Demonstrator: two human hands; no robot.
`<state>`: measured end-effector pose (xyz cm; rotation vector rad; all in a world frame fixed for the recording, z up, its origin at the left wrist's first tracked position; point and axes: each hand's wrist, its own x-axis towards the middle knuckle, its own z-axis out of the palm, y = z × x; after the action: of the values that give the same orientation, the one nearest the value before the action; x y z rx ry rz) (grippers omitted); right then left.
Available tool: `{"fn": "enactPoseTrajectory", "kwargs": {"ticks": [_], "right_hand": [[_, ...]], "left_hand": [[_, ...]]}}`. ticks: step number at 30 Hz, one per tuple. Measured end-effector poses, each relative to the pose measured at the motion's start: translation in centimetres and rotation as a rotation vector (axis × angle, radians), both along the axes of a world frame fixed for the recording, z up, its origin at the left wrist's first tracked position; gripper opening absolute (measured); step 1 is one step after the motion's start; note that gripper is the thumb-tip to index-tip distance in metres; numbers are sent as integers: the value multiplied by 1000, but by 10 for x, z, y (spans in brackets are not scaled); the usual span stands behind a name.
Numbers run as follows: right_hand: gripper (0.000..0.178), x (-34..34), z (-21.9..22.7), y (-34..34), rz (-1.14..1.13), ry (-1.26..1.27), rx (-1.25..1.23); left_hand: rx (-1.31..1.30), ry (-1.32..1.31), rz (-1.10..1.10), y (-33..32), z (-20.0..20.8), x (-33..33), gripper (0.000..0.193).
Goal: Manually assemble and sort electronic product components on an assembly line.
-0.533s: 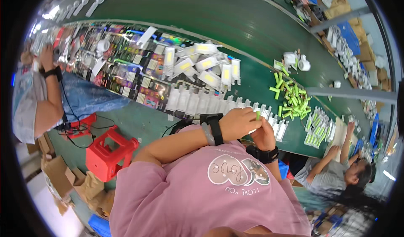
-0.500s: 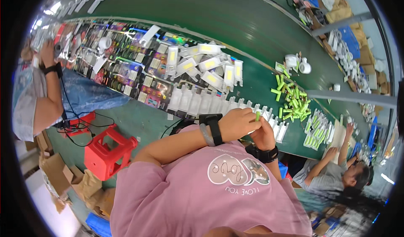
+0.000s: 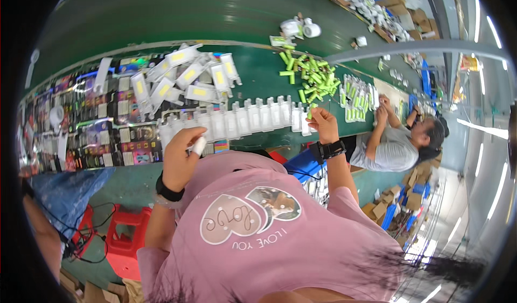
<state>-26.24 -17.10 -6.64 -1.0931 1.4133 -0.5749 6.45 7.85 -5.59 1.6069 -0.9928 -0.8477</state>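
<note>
A row of white plastic light housings (image 3: 247, 119) lies along the near edge of the green bench. At its right end my right hand (image 3: 325, 125) pinches a small green battery (image 3: 310, 114), held against or just over the last housings. My left hand (image 3: 183, 155) is at the left end of the row, its fingers curved and the thumb apart, with a white cover on the thumb. I see nothing held in it. Beyond the row sits a heap of white lamp pieces with yellow strips (image 3: 189, 75). A pile of loose green batteries (image 3: 318, 77) lies past my right hand.
Printed cards in clear packaging (image 3: 118, 125) cover the bench at left. Housings filled with batteries (image 3: 355, 98) lie at right, near a co-worker in grey (image 3: 398, 147). White round lamp parts (image 3: 301, 28) stand farther back. A red stool (image 3: 126, 238) is at lower left.
My hands were together around a green battery; they have parted, the left moving to the row's left end, the right to its right end. The view has swung right.
</note>
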Motion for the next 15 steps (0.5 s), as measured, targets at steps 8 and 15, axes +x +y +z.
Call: {"fn": "enactPoseTrajectory", "kwargs": {"ticks": [8, 15], "right_hand": [[23, -109, -49, -29, 194, 688, -376], [25, -107, -64, -39, 397, 797, -471]], "left_hand": [[28, 143, -60, -35, -16, -34, 48], [113, 144, -168, -63, -11, -75, 55]]}}
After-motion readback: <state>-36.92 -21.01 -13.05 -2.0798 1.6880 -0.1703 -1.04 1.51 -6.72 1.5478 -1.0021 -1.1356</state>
